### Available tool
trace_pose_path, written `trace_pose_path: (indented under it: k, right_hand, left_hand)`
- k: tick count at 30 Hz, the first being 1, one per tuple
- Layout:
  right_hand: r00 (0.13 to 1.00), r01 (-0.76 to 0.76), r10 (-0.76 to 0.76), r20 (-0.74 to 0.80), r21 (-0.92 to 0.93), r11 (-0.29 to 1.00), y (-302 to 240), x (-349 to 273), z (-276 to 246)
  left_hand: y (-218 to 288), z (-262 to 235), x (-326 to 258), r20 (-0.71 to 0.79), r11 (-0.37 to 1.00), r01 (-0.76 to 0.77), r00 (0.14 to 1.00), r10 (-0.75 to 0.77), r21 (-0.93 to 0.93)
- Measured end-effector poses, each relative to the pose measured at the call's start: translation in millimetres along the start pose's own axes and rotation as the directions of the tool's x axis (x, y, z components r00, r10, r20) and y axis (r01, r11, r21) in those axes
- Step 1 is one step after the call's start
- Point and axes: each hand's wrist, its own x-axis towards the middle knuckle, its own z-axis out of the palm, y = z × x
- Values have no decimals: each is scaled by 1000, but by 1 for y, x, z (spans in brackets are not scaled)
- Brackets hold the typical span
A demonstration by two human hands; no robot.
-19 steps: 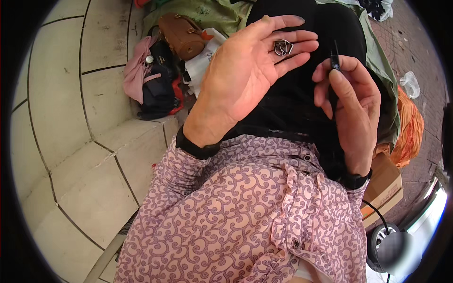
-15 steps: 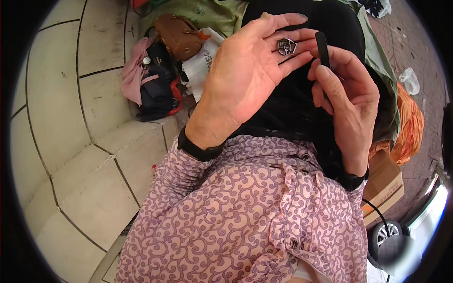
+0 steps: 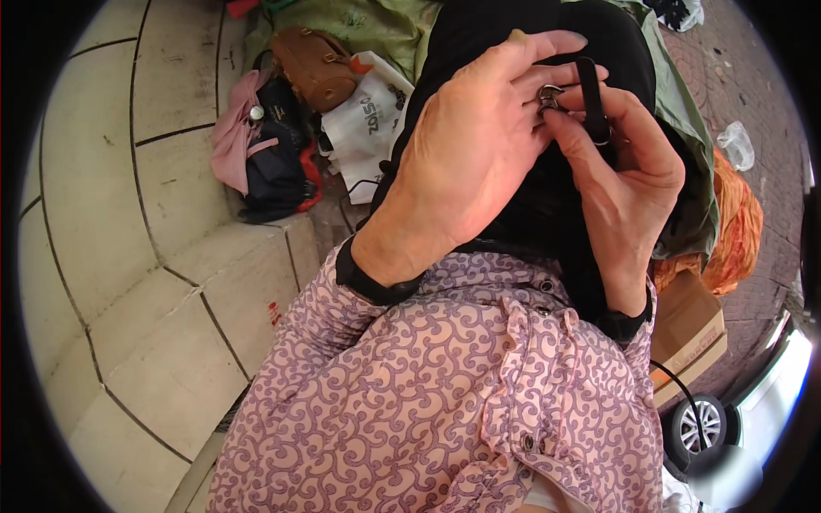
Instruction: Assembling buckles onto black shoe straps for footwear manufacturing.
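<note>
The left hand is held palm up, fingers extended, with a metal fitting supported on them. A black strap is gripped in the right hand, just right of the fitting; the right thumb is bent in close to it. Progress: both pieces are in hand and held close together; whether they are joined, and how much is left, cannot be told. The fitting is noted as shiny and curved, the strap as flat, narrow and smooth. Below the fitting, a swirl-printed blouse is seen; to its left, a rounded brown bag; to its lower right, a cardboard box.
</note>
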Motion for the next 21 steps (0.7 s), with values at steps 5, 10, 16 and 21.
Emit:
trace_pose_path:
  k: [5,10,16,21]
  right_hand:
    - [945,-325,326,34,223,919,-17,2,-6]
    - [902,-430,417,116,350,833,-9,6,-12]
    - [912,-411,381,154,318,854,-6,7,-11]
    - [916,-401,366,167,328,855,-3,7,-13]
  left_hand:
    - [2,-15,-8,-20,995,12,1000,-10,101]
    - [10,-19,-16,-43,925,13,999,4,379]
    - [18,-18,-9,-3,698,-59,996,87,714]
    - [17,-17,-3,29,558,-96,991,128,824]
